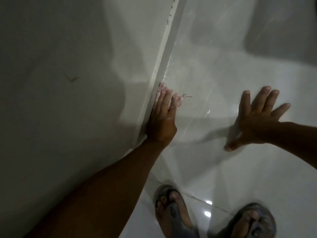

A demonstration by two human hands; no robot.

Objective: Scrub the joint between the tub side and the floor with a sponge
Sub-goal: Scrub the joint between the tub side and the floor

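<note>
Glossy white floor tile (231, 177) is filling the right and lower part of the view, catching two bright light spots near the feet. White tub side (68, 83) is occupying the left half, dim and shadowed, carrying one small brownish mark (71, 79) on its face. Joint (167, 43) between tub side and floor is running diagonally from top centre down toward the left wrist; small dark specks are showing along its upper stretch.

Left hand (163, 117) is lying flat along the joint, fingers extended, pressing down on a pinkish sponge (163, 88). Most of the sponge is hiding beneath the fingers; only a frayed pale-pink edge and a loose thread are sticking out at the fingertips, touching both tub side and floor. Wet film or foam is glinting on the knuckles.

Right hand (257, 122) is spreading open, fingers splayed, holding nothing; whether the palm is touching the floor or hovering over it is hard to make out, as motion blur is softening its outline.

Two feet in grey sandals (173, 210) are standing at the bottom edge, partly cut off.
</note>
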